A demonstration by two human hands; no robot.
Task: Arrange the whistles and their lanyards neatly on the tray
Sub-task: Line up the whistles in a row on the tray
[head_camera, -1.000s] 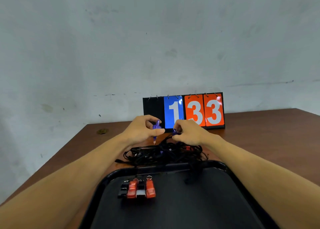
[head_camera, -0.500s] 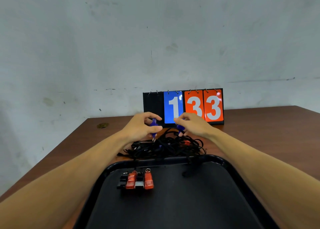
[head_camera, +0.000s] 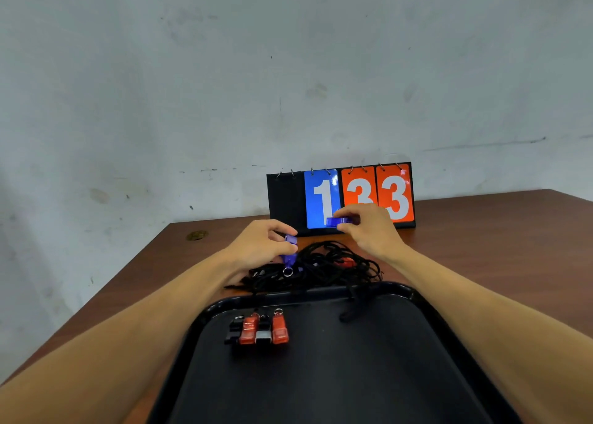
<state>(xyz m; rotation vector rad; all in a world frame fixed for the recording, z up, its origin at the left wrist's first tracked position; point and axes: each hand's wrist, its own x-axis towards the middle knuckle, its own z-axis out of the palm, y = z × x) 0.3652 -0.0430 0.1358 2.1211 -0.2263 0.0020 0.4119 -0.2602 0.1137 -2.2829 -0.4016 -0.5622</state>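
Head view, left hand: my left hand [head_camera: 261, 247] pinches a blue whistle [head_camera: 290, 249] between thumb and forefinger, held roughly upright above the far left part of the lanyard pile; a metal split ring [head_camera: 287, 272] hangs from its lower end.

Head view, right hand: my right hand [head_camera: 369, 231] grips a second blue whistle [head_camera: 339, 221] between thumb and fingers, held level, its left end sticking out past the fingertips. It sits higher than the left one and overlaps the flip scoreboard in my line of sight.

Head view, the two blue whistles: apart, not touching; I see no cord joining them, though blur limits what I can tell.

Head view, lanyards: a tangled heap of black lanyards [head_camera: 321, 266] lies on the table [head_camera: 497, 231] just beyond the far rim of the tray. One loop [head_camera: 351, 308] drapes over the rim onto the tray floor. A red whistle [head_camera: 345, 262] shows partly inside the heap.

Head view, tray: a black tray [head_camera: 417, 359] with rounded corners sits near me, between my forearms.

Head view, sorted whistles: a tight row [head_camera: 258, 330] at the far left of the tray, side by side and touching; I count two red ones and dark ones between and beside them, rings pointing away from me. Exact number of dark ones I cannot tell.

Head view, background: flip scoreboard [head_camera: 340, 195] stands at the far table edge against the wall, showing a blue 1 and orange 3, 3.
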